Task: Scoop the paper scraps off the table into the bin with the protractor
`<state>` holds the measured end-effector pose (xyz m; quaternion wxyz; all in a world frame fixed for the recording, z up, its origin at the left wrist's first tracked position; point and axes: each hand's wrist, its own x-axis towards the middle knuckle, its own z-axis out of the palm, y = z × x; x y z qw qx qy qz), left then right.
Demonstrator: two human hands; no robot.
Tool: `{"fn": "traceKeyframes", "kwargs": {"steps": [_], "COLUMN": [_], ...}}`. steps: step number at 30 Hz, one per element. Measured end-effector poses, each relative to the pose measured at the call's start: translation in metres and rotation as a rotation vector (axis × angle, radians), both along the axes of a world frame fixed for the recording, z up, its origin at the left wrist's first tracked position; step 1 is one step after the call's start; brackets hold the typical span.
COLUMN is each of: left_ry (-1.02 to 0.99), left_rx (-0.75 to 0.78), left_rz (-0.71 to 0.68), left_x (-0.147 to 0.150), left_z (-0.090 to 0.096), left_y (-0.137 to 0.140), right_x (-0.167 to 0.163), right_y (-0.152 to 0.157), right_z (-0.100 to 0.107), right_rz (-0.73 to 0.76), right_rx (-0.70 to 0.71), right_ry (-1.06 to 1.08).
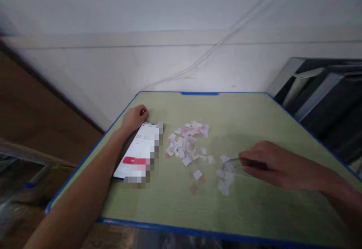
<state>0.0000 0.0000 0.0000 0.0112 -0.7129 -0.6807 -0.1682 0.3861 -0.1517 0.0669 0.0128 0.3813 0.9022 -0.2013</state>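
Note:
My left hand rests on the table's left side with its fingers curled and nothing seen in them. Just below it lies a phone, its lit screen showing a timer and a red button. My right hand is closed around a blurred tool with a rounded, see-through or thin-wired head; its exact kind is unclear. That head is over a few loose paper scraps right of centre. A heap of small white and pinkish paper scraps lies mid-table, between the phone and the tool.
The pale green table has a blue edge, and its far side meets a white wall. A cable runs along that wall. Dark flat panels lean at the right. A brown board stands at the left.

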Motion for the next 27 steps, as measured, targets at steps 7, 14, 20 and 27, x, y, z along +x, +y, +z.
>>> {"fn": "traceKeyframes", "kwargs": {"steps": [7,14,20,27], "left_ry": [-0.03,-0.029,-0.011,-0.035], "left_rx": [0.009,0.011,0.007,-0.009], "left_rz": [-0.004,0.003,0.01,0.018], "left_x": [-0.002,-0.001,0.002,0.002], "left_z": [-0.001,0.001,0.002,0.002], "left_y": [0.0,-0.001,-0.003,-0.003], "right_x": [-0.005,-0.015,-0.027,-0.029], "right_y": [-0.003,0.0,-0.007,-0.004], "right_z": [-0.01,-0.022,-0.024,-0.027], "right_rz": [-0.061,-0.089,-0.034,-0.13], "right_rx": [0.017,0.004,-0.121,-0.028], "right_ry": [0.194,0.132,0.178,0.142]}}
